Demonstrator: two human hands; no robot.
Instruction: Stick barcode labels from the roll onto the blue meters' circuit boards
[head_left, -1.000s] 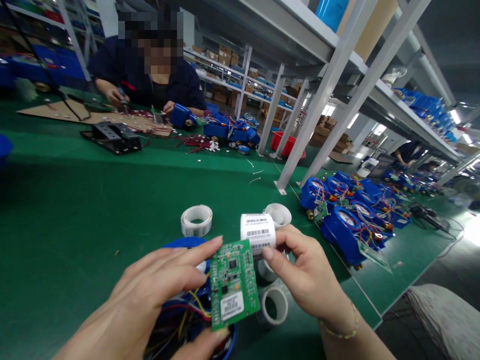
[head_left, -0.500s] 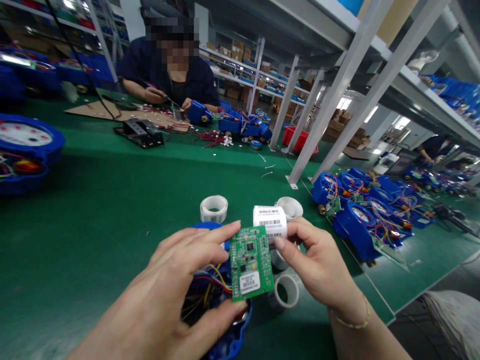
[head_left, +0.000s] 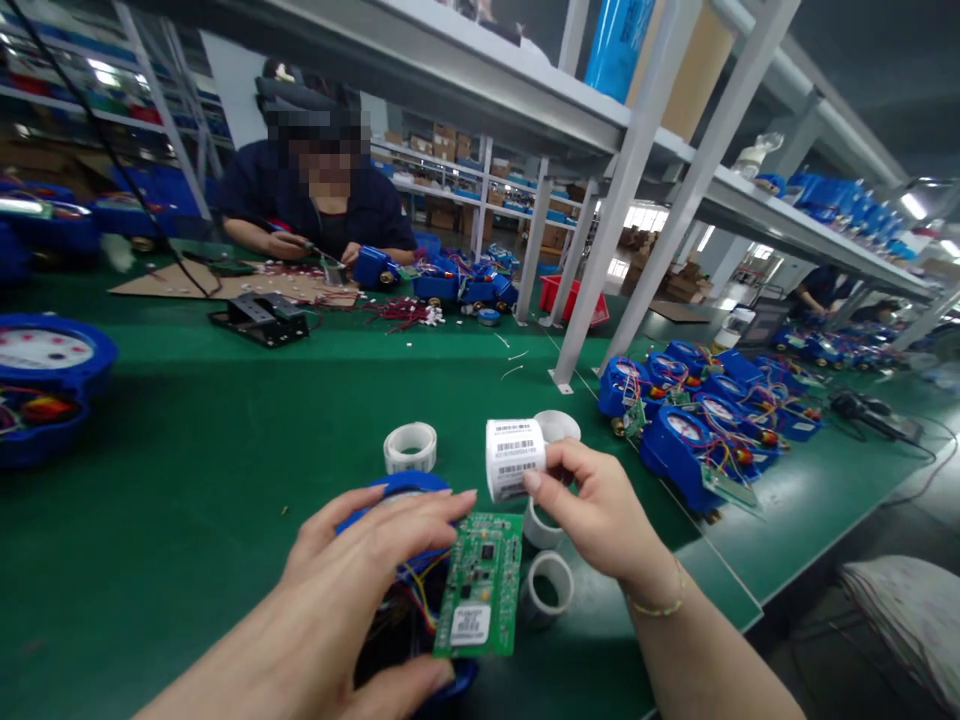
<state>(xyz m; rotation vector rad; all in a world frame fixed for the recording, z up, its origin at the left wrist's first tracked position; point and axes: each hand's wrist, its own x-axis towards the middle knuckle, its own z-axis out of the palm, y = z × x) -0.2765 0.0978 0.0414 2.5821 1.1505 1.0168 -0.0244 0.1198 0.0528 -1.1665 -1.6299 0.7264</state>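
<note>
My left hand grips a green circuit board by its left side, thumb at the bottom edge and fingers at the top. The board carries a white barcode sticker at its lower end. Beneath that hand is a blue meter housing with coloured wires, largely covered by the hand and board. Between thumb and fingers, my right hand pinches a roll of white barcode labels, just above and right of the board. Other label rolls stand close by: one at the left and one at the lower right.
Several blue meters with wires stand at the right, beside a metal shelf post. Across the green table a co-worker handles parts. A black bracket and another blue meter are at the left.
The view has tilted and shifted, so the background sits lower and further left. The board is lower relative to the label roll. Both hands keep their holds.
</note>
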